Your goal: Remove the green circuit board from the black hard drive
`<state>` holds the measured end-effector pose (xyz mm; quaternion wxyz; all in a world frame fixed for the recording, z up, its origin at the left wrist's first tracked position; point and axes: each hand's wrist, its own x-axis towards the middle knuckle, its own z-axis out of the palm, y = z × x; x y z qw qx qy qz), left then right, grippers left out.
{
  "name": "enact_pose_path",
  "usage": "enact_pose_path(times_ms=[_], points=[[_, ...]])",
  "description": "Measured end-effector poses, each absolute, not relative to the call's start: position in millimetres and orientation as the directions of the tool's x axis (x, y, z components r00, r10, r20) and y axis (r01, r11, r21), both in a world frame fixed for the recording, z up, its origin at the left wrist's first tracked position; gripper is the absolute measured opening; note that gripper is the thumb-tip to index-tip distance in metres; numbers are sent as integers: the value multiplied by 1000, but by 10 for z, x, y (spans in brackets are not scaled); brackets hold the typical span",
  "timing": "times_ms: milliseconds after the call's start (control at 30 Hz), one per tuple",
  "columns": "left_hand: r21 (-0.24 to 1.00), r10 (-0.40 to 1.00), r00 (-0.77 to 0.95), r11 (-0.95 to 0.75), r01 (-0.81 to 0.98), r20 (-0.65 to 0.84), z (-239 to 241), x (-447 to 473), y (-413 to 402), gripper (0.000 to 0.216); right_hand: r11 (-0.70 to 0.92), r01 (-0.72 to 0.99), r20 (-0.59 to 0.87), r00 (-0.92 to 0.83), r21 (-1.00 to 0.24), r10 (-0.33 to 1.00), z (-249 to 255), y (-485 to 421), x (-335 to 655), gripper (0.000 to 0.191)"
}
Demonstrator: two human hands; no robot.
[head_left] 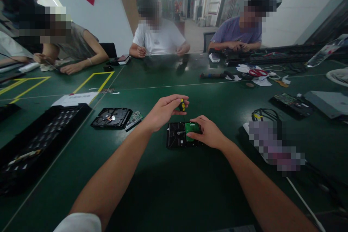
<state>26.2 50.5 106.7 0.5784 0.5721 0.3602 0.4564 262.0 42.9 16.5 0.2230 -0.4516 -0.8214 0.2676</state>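
Note:
A black hard drive [177, 136] lies on the green table [174, 188] in front of me, its green circuit board [191, 129] facing up. My right hand [206, 132] rests on that board, fingers curled over its edge. Just above the drive, my left hand [163, 111] pinches a small black and yellow screwdriver [182, 105] by its handle.
An opened hard drive [111, 117] and a loose circuit board [134, 119] lie to the left, beside a black tray [38, 141]. Cables [265, 114], boards and tools sit to the right. Three people sit at the far side.

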Motion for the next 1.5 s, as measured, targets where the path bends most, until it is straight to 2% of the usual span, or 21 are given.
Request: enact_pose_path(times_ms=[200,300,467,667,1033,1233,1400,1500], points=[[971,936,307,-214,106,173,1055,208,518,37,443,596,169,-459,-670,872,105,480,2640,38],[950,930,303,-267,161,209,1024,232,520,39,426,591,178,-432,-685,884,74,511,2654,34],[962,910,336,-271,41,242,1023,299,499,34,426,574,196,-418,-700,887,35,541,2676,32],[981,903,393,-124,-149,174,1045,318,486,30,407,574,174,-418,-711,892,30,520,2687,26],[968,921,322,-246,50,218,1013,303,496,30,437,572,194,-437,-694,878,17,527,2685,24],[977,917,340,-211,-33,210,1040,345,458,26,437,564,206,-426,-700,881,19,526,2674,23],[960,895,356,-277,-28,269,1021,326,497,23,428,555,209,-414,-713,886,37,509,2667,22],[966,903,345,-249,-69,257,991,301,534,26,412,558,202,-400,-720,894,38,503,2666,22]])
